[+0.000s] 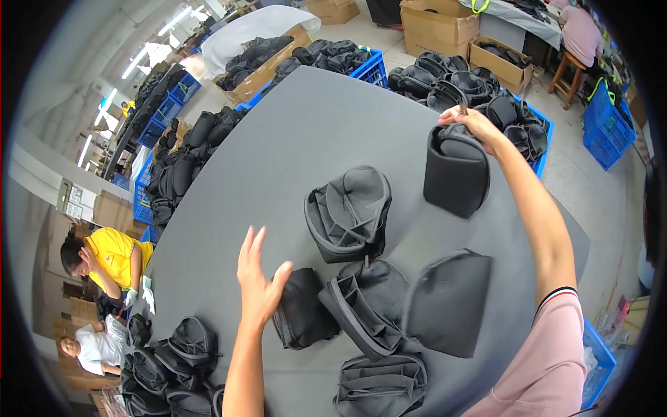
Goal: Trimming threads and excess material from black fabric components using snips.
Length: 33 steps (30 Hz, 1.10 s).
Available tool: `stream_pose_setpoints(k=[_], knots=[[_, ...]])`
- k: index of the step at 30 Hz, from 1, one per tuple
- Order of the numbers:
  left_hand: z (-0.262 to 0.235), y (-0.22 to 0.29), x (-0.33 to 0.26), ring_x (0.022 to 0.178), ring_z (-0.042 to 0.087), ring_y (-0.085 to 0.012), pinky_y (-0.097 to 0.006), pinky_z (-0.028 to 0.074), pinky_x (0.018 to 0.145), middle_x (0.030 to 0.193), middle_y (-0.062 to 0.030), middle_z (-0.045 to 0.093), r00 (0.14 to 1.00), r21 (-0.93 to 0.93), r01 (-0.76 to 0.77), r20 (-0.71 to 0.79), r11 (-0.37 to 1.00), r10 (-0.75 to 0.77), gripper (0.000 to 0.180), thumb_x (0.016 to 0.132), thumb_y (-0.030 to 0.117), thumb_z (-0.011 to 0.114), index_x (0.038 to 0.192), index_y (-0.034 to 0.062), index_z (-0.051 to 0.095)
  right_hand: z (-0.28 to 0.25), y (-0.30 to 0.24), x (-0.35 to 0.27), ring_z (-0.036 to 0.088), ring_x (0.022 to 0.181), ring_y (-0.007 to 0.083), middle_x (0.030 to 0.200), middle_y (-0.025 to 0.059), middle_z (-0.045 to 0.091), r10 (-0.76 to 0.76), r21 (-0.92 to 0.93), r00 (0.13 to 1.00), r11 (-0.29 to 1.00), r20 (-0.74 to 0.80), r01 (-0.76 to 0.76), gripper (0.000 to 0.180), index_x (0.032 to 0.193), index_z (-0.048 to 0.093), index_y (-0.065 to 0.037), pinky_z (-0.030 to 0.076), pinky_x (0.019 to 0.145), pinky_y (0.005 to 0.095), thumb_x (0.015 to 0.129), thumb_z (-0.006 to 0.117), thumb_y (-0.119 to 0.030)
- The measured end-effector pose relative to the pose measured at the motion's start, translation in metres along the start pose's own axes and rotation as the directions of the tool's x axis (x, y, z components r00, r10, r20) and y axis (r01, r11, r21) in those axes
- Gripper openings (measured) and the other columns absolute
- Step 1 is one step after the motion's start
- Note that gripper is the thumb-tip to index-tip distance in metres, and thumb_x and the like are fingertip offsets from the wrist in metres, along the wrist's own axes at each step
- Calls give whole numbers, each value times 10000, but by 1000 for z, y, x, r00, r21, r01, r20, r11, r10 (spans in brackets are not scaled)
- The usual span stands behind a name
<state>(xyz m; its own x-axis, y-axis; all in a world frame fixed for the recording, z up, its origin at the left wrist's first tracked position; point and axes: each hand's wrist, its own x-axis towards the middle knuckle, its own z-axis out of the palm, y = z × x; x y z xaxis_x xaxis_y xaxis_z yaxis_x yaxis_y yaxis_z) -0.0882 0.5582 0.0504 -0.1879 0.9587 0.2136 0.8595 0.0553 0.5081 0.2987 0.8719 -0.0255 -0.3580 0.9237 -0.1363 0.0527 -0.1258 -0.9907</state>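
Observation:
My right hand [474, 125] grips the top edge of a black padded pouch [455, 174], holding it over the far right of the grey table [278, 153]. Fingers apart and holding nothing, my left hand [258, 281] hovers beside a closed black pouch [303, 309]. Near the table's middle an open pouch [351, 208] shows dividers inside. In front of it lies a second open pouch [365, 306], its compartments facing up. A flat black panel [450, 302], perhaps part of that pouch, spreads to its right. Closest to me is another divided pouch [382, 386].
Black pouches [177, 361] pile up at the near left. Blue crates [372, 69] heaped with pouches line the far edges. Cardboard boxes [438, 28] stand beyond. A person in yellow [118, 257] leans at the left edge; another in white [101, 344] is behind.

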Motion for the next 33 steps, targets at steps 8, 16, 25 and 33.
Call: stream_pose_setpoints(k=[8,16,25,33], knots=[[69,61,47,1244,379,-304,-457,357,966,1335,-144,398,773,124,-219,627,968,95,654,735,399,683,1254,77,450,95,9,-58,565,890,125,910,61,659,-20,-187,989,981,144,47,346,987,579,-55,452,663,274,929,426,-360],[52,58,7,925,565,-300,-363,445,796,974,-158,597,970,-78,-78,224,994,93,355,749,241,679,990,-6,593,121,8,-102,581,705,111,982,83,650,-105,-152,909,972,404,180,343,1055,580,-41,454,507,260,947,393,-307],[-98,94,-131,861,533,-136,-265,422,799,912,-54,585,969,-384,243,45,891,-245,387,764,193,680,1041,-47,556,57,2,-122,604,855,175,968,64,654,-351,-359,933,884,-83,301,506,1024,629,-47,493,698,331,918,393,-482],[-176,110,-344,887,573,-291,-325,444,790,980,-163,612,933,129,310,-230,942,-276,363,663,79,728,979,-45,598,55,-85,-305,393,489,47,577,-38,372,-357,-340,931,887,-79,311,387,1109,567,-13,283,471,163,953,436,-343]])
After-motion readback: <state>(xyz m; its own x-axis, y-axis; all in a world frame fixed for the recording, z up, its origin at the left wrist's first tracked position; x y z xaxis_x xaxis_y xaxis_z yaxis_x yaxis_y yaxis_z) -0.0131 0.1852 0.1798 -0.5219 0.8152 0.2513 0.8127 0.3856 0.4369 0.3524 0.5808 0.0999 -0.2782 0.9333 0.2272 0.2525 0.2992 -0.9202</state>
